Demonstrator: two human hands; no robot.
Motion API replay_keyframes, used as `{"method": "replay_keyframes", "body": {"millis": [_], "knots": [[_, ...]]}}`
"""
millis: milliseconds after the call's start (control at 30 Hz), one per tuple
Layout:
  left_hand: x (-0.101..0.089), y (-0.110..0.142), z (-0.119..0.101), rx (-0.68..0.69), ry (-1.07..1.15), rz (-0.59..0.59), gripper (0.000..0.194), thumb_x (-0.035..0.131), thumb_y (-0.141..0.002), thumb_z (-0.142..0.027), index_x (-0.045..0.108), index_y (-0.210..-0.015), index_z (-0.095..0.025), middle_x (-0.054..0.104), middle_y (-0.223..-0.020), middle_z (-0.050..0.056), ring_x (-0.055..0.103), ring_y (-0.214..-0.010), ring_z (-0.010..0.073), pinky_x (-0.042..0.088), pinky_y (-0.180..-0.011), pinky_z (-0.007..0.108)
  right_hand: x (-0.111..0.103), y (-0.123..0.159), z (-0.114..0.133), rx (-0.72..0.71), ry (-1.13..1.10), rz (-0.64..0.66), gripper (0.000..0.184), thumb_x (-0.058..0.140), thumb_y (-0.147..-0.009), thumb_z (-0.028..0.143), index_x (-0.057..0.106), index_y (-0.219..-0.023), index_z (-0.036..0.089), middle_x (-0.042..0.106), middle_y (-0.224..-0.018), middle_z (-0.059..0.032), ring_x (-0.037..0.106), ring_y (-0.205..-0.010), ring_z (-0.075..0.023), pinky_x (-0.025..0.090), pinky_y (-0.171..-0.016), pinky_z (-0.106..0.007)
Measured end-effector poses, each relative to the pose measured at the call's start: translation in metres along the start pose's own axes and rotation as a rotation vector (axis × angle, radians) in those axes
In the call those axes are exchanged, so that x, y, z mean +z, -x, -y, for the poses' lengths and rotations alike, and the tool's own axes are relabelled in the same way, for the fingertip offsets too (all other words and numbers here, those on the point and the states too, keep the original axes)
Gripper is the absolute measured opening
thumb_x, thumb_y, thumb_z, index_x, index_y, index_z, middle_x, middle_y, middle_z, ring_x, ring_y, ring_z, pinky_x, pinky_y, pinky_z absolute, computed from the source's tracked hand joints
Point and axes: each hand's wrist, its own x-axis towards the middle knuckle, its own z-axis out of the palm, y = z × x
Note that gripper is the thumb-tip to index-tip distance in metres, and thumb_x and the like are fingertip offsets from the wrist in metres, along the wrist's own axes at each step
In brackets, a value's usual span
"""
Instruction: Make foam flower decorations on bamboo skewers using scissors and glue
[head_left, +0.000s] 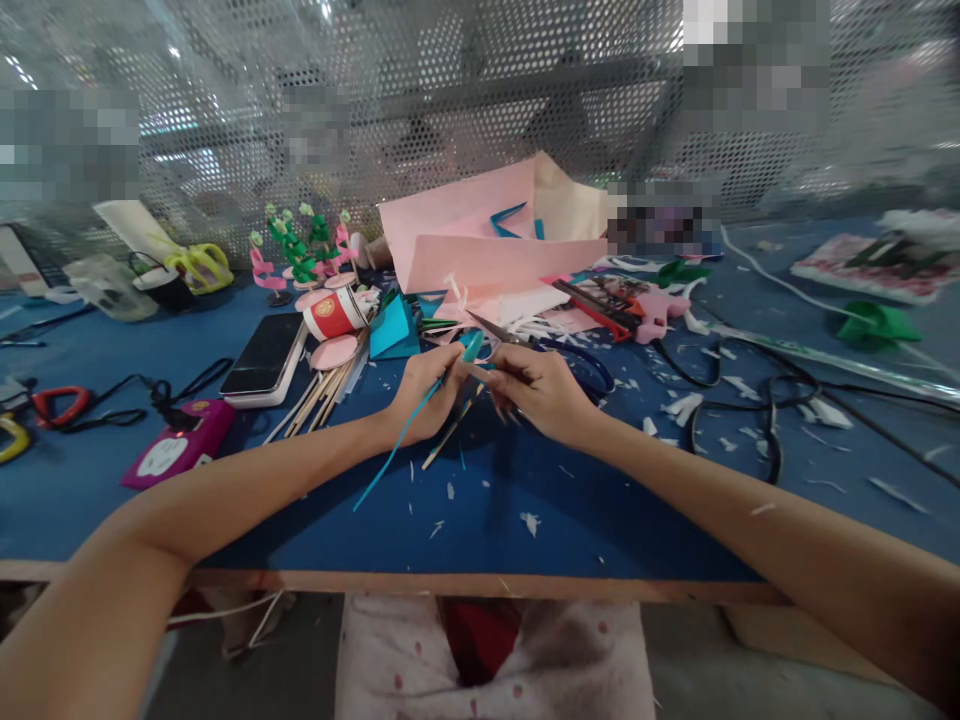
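Over the middle of the blue table, my two hands meet with fingers pinched. My left hand [429, 395] is closed on a turquoise paper strip [405, 432], whose long narrow tail hangs down towards the table's front edge. A wider turquoise bit shows above the fingertips. My right hand [546, 392] is closed too, its thumb and finger pressed on a small pale piece that I cannot make out. Just behind the hands lie scissors [495, 328] with dark blue handles. A thin wooden stick [451, 430] shows under the hands.
Pink paper sheets [480, 255] stand at the back. To the left are a paper cup [335, 313], wooden sticks [322, 398], a phone-like device [264, 358] and a purple box [180, 442]. A pink glue gun [660, 312] and black cord [772, 425] lie right, among paper scraps.
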Motion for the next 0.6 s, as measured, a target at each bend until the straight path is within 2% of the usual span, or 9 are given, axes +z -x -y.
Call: {"method": "replay_keyframes", "body": {"millis": [267,467,600], "knots": [[-0.0006,-0.0009,-0.0029,-0.127,0.303,0.058,0.038,0.034,-0.084,-0.047,0.045,-0.066,-0.016,0.041,-0.049,-0.004,0.042,-0.041,0.0064,0.033,-0.042,0.019,0.0024,0.0014,-0.0049,0.027,-0.168,-0.014,0.024,0.050,-0.080,0.037,0.048,-0.066,0.018,0.047,-0.049,0.0061,0.046,-0.037,-0.0043,0.035,-0.037,-0.018],[0.0008,-0.0031,-0.0019,-0.172,0.328,0.071,0.040,0.036,-0.082,-0.051,0.041,-0.061,-0.017,0.043,-0.049,-0.004,0.041,-0.042,0.0064,0.034,-0.042,0.020,0.0034,0.0010,-0.0032,0.006,-0.185,0.022,0.021,0.052,-0.079,0.036,0.051,-0.069,0.017,0.049,-0.052,0.0054,0.045,-0.038,-0.0039,0.035,-0.038,-0.018],[-0.0019,-0.0046,-0.0038,-0.179,0.335,0.158,0.039,0.037,-0.082,-0.051,0.044,-0.064,-0.016,0.044,-0.051,-0.004,0.041,-0.045,0.0071,0.035,-0.044,0.020,0.0036,0.0009,0.0005,-0.008,-0.146,0.027,0.025,0.053,-0.077,0.039,0.050,-0.065,0.017,0.049,-0.051,0.0047,0.046,-0.041,-0.0056,0.036,-0.039,-0.018]]}}
